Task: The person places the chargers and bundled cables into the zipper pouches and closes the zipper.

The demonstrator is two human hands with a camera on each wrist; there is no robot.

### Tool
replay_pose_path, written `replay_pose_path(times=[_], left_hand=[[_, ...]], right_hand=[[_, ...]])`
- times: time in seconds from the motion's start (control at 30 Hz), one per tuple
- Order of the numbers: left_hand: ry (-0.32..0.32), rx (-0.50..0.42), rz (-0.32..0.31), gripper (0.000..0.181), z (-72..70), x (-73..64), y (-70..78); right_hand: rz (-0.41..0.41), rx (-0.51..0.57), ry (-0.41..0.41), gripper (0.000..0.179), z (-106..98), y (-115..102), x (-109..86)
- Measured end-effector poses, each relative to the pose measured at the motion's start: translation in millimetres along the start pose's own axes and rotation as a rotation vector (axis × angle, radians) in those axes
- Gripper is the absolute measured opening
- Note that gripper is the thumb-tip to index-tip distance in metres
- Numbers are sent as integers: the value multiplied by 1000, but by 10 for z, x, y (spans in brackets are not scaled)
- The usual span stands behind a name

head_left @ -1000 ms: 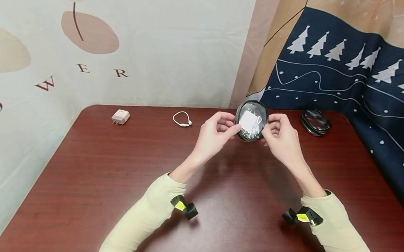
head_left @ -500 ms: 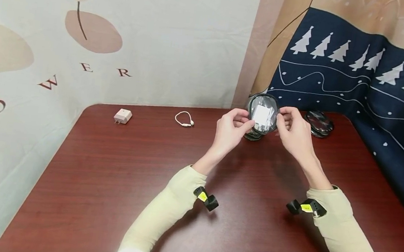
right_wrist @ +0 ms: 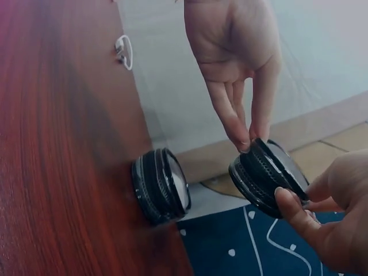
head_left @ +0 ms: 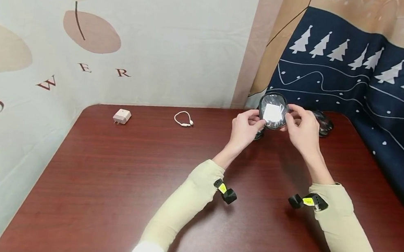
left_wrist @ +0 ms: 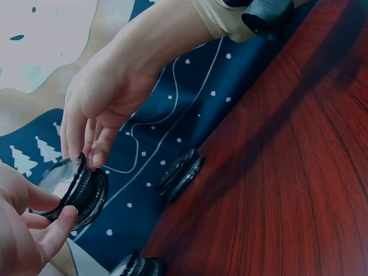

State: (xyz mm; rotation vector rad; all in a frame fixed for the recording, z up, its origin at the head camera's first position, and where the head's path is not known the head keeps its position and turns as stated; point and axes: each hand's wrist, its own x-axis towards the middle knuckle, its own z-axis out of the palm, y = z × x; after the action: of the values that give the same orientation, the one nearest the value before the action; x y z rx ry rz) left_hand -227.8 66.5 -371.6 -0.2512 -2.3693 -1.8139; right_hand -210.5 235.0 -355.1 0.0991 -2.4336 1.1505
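Observation:
A small round black-edged case with a clear top and a white piece inside is held up off the table near its back edge. My left hand pinches its left rim between thumb and fingers. From the other side my right hand pinches the right rim. Zipper-like ridges run round the case's side in the right wrist view. A second, similar case stands on the table below it, mostly hidden by the left hand in the head view. Behind the right hand lies a third round black case.
A white plug adapter lies at the back left of the dark red table. Right of it is a short white cable bent in a loop. Printed cloth hangs along the back and right edges.
Both hands have moved right and slightly back with the round case. The second case, earlier hidden behind it, has come into sight below. The adapter and cable stay put.

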Motion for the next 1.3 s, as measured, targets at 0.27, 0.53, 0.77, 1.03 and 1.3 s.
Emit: replay_pose_path(times=[0.27, 0.53, 0.77, 1.03, 1.3], left_hand=[[2, 86, 13, 34, 249, 82, -1], [-122, 146, -20, 42, 431, 93, -71], [-278, 142, -118, 54, 593, 84, -150], [-365, 139, -212, 58, 684, 56, -197], [-388, 102, -232, 61, 712, 47, -213]], right_hand=[[7, -41, 42, 37, -13, 181, 95], [73, -89, -2, 47, 11, 402, 192], [145, -118, -52, 44, 48, 657, 212], [176, -121, -85, 42, 121, 821, 218], [248, -102, -80, 39, 140, 866, 202]])
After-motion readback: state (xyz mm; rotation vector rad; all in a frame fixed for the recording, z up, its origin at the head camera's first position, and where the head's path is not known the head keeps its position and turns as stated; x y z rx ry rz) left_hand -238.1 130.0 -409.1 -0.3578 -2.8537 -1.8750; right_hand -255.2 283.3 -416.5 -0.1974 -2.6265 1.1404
